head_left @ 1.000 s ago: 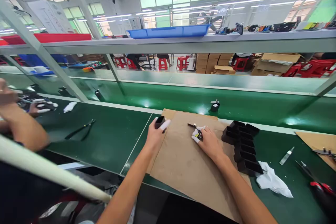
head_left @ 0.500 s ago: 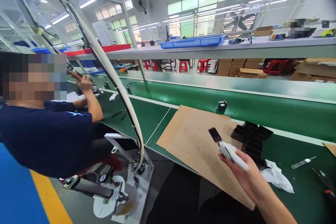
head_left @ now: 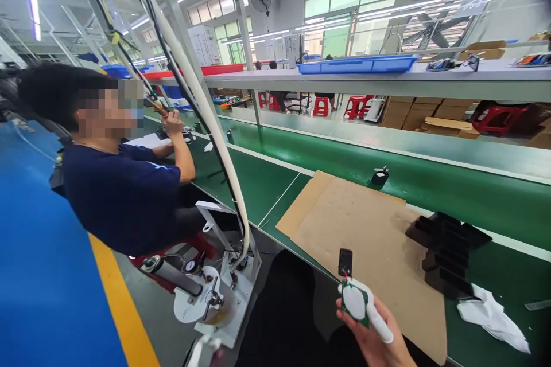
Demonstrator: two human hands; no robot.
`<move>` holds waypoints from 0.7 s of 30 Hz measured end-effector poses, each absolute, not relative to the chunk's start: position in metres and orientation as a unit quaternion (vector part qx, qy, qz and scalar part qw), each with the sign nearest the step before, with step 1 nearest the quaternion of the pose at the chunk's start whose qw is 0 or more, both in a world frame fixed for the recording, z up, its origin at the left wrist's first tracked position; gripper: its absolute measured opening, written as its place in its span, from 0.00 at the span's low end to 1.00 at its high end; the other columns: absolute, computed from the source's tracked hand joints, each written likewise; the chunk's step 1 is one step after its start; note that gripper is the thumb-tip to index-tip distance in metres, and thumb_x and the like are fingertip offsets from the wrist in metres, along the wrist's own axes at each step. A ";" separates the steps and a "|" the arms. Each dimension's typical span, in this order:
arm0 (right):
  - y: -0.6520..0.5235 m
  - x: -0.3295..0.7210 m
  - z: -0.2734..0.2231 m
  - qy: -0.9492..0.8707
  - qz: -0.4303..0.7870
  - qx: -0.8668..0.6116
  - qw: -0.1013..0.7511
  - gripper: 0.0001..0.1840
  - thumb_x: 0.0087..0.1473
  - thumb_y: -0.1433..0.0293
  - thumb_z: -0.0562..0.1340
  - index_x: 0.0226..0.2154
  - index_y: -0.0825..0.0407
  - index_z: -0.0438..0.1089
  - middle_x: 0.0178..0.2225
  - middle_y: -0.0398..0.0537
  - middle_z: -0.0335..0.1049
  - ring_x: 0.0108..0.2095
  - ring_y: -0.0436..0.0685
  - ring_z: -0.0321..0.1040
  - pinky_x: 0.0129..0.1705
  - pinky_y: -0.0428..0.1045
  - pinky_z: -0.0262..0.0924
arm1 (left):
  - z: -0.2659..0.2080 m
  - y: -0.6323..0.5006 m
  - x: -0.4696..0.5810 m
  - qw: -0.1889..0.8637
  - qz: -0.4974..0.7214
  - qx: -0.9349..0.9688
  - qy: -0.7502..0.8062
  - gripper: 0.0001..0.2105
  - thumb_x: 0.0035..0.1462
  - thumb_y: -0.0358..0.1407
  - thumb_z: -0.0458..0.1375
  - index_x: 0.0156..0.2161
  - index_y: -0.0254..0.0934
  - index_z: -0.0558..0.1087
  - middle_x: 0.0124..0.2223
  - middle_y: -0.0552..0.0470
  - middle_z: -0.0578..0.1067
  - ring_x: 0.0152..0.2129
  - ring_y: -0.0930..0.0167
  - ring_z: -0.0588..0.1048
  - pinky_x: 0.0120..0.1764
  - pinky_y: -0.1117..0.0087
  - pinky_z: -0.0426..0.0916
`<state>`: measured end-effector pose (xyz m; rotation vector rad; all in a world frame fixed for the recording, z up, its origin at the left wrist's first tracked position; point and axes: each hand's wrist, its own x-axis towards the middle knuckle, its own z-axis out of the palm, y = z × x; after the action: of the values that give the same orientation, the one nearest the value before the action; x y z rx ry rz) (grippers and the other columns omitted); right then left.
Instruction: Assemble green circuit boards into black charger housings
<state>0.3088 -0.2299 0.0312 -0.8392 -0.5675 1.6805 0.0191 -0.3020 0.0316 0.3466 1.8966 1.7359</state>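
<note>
My right hand (head_left: pixel 383 338) is closed on a small green circuit board (head_left: pixel 365 320) that carries a white rounded pad (head_left: pixel 354 301). A white cover sleeves one of its fingers. From the board's top edge a small black rectangular part (head_left: pixel 345 262) sticks out on red wire. Board and hand are above the near edge of the brown cardboard sheet (head_left: pixel 344 212). At the bottom edge, my left hand (head_left: pixel 209 352) is partly in view and smeared by motion, with white on its fingers; its grip is unclear. It is near the white-framed pressure tank (head_left: pixel 215 312).
Black open boxes (head_left: pixel 445 249) lie on the cardboard's right side, beside a crumpled white cloth (head_left: pixel 493 318). A small black device (head_left: pixel 380 176) stands on the green bench (head_left: pixel 275 160). A thick pale hose (head_left: pixel 215 132) rises from the tank. To the left sits a co-worker (head_left: pixel 124 195).
My view has swung left. My right hand has come lower and closer, turning the board so its white pad faces me. My left hand has entered at the bottom edge.
</note>
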 end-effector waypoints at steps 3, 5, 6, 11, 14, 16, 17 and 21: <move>-0.223 0.310 0.038 -0.281 0.680 -0.378 0.562 0.31 0.48 0.50 0.79 0.50 0.49 0.83 0.51 0.62 0.83 0.47 0.71 0.83 0.50 0.61 0.81 | 0.002 -0.263 0.028 0.340 0.688 0.051 0.639 0.20 0.67 0.53 0.61 0.43 0.35 0.76 0.33 0.54 0.75 0.25 0.72 0.72 0.29 0.70 0.72; -0.225 0.316 0.040 -0.297 0.655 -0.401 0.568 0.30 0.50 0.50 0.78 0.51 0.50 0.83 0.52 0.62 0.82 0.49 0.70 0.82 0.50 0.58 0.81 | -0.003 -0.245 0.041 0.401 0.695 0.055 0.594 0.23 0.60 0.57 0.64 0.36 0.35 0.75 0.28 0.54 0.73 0.22 0.72 0.68 0.26 0.70 0.68; -0.228 0.319 0.039 -0.297 0.641 -0.414 0.574 0.30 0.51 0.51 0.77 0.50 0.50 0.83 0.52 0.61 0.82 0.49 0.70 0.82 0.51 0.57 0.81 | 0.002 -0.239 0.049 0.449 0.693 0.077 0.558 0.24 0.57 0.58 0.65 0.34 0.35 0.74 0.28 0.52 0.73 0.21 0.71 0.68 0.25 0.69 0.67; -0.246 0.319 0.031 -0.249 0.558 -0.472 0.636 0.30 0.49 0.50 0.78 0.51 0.48 0.83 0.52 0.58 0.82 0.50 0.70 0.82 0.53 0.57 0.81 | 0.093 -0.201 0.072 0.673 0.625 0.317 0.236 0.21 0.54 0.53 0.68 0.40 0.35 0.75 0.31 0.48 0.76 0.25 0.68 0.73 0.30 0.67 0.69; -0.252 0.305 0.029 -0.215 0.493 -0.480 0.693 0.29 0.49 0.49 0.78 0.49 0.46 0.83 0.50 0.53 0.83 0.48 0.66 0.82 0.58 0.60 0.77 | 0.162 -0.154 0.079 0.704 0.627 0.321 0.087 0.21 0.63 0.55 0.59 0.39 0.37 0.74 0.30 0.50 0.73 0.24 0.70 0.71 0.31 0.67 0.68; -0.256 0.296 0.032 -0.185 0.452 -0.478 0.730 0.26 0.51 0.50 0.77 0.48 0.45 0.83 0.49 0.51 0.83 0.48 0.65 0.82 0.65 0.64 0.71 | 0.197 -0.120 0.089 0.717 0.645 0.260 0.049 0.21 0.70 0.55 0.53 0.39 0.38 0.73 0.31 0.52 0.70 0.24 0.73 0.66 0.30 0.70 0.66; -0.258 0.293 0.034 -0.173 0.434 -0.477 0.744 0.26 0.52 0.50 0.77 0.49 0.45 0.82 0.50 0.51 0.83 0.49 0.65 0.82 0.68 0.66 0.67 | 0.209 -0.104 0.096 0.719 0.651 0.239 0.047 0.22 0.73 0.54 0.50 0.38 0.38 0.72 0.32 0.52 0.69 0.24 0.73 0.65 0.30 0.71 0.65; -0.272 0.292 0.044 -0.146 0.373 -0.482 0.779 0.32 0.46 0.52 0.80 0.52 0.46 0.81 0.50 0.53 0.83 0.52 0.67 0.81 0.72 0.70 0.59 | 0.222 -0.062 0.128 0.728 0.657 0.194 -0.006 0.19 0.78 0.43 0.46 0.38 0.37 0.71 0.33 0.53 0.69 0.26 0.75 0.65 0.33 0.75 0.67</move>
<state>0.2925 -0.2722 0.0435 -1.0426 -0.3160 0.8070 0.1285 -0.0621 0.2219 0.4282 -0.0140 1.4484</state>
